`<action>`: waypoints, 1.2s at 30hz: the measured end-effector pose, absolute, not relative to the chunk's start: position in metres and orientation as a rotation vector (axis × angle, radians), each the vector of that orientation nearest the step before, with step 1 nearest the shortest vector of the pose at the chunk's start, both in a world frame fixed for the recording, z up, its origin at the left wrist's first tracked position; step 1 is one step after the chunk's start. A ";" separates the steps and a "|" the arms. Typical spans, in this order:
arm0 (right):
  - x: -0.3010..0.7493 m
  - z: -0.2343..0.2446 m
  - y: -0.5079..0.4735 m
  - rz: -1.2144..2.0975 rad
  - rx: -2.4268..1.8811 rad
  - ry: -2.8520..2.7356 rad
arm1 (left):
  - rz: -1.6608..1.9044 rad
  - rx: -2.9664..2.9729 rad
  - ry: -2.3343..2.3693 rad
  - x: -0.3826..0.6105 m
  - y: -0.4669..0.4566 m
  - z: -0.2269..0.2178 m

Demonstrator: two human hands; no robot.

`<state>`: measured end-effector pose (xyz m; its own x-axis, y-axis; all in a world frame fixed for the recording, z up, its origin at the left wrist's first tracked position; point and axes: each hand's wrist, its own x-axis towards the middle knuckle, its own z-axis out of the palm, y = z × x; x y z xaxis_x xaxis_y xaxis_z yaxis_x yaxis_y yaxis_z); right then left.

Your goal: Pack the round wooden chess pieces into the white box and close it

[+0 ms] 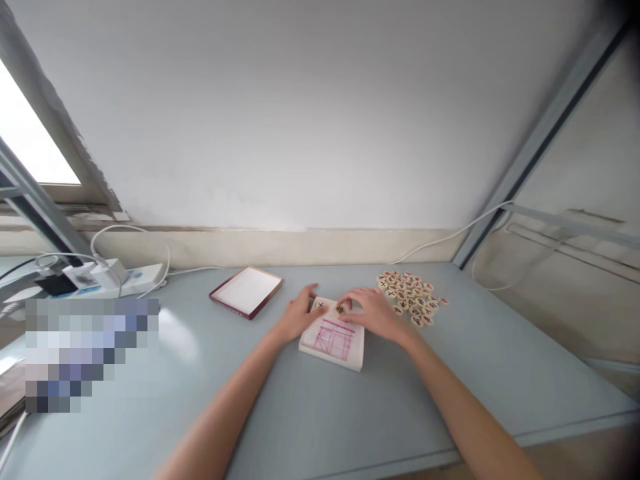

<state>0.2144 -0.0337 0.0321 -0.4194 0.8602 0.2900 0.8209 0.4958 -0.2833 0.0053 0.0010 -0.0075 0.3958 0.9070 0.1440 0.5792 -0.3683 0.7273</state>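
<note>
in the head view, both hands are at a white box (333, 360) that sits on a pale blue-grey desk (240, 400), with pink lines across its face. the left hand (297, 316) is at the box's upper left side, its thumb reaching over the edge and the other fingers spread outside; whether it grips the box firmly, i cannot tell. a round piece with a black mark (321, 305) lies by that thumb, at the far end of the box. the right hand (374, 311) reaches in from the other side, thumb and forefinger pinched about a dark-marked piece (341, 309) at the far end too, beside the first one.

just beyond the right hand, a loose pile of round pieces (410, 293) is spread on the desk, some marked red and some black, a few overlapping. to the left of the box, well apart from the pile, a shallow lid (247, 291) lies with its white inside up and a dark red rim. farther left are a white power strip (145, 277) with plugs and cables, and a blurred-out patch (90, 347) hiding whatever is there. a grey wall (310, 120) rises behind the desk.
</note>
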 end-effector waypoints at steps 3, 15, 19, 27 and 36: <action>0.199 0.027 -0.037 0.025 -1.450 -2.408 | 0.777 2.046 1.286 0.009 0.000 -0.006; 0.197 0.028 -0.040 -0.090 -1.445 -2.484 | 0.609 2.430 1.229 0.013 -0.005 -0.007; 0.188 0.023 -0.039 -0.264 -1.460 -2.467 | 0.660 2.425 1.252 0.015 -0.004 -0.008; 0.238 0.036 -0.029 -0.364 -1.665 -2.167 | 0.603 2.378 1.298 0.016 -0.005 -0.003; 0.325 0.034 -0.024 0.184 -2.041 -2.162 | 0.578 2.371 1.338 0.015 -0.005 -0.004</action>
